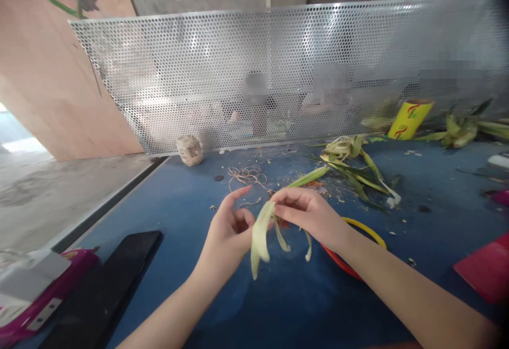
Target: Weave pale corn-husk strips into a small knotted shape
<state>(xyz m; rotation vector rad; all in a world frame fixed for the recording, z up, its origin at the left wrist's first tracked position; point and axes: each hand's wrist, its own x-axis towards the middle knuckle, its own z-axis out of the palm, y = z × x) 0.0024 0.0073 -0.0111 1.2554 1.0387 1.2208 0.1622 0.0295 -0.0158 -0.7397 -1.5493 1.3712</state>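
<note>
In front of me, a pale green strip of corn husk (261,232) hangs between my two hands, its lower end split into points. My right hand (312,214) pinches its upper end between thumb and fingers. Thinner husk shreds (283,240) dangle below that hand. My left hand (226,235) is closed at the strip's left edge, thumb against it and index finger raised; its other fingertips are partly hidden. Just beyond the hands lie a loose tangle of twine (248,175) and a longer green husk leaf (308,177).
A pile of husks (350,158), a ball of twine (190,150) and a yellow tape roll (410,120) stand near the perforated metal screen (222,73). A red-and-yellow ring (368,231) lies under my right forearm. A black phone-like slab (115,275) lies left, a red object (487,269) right.
</note>
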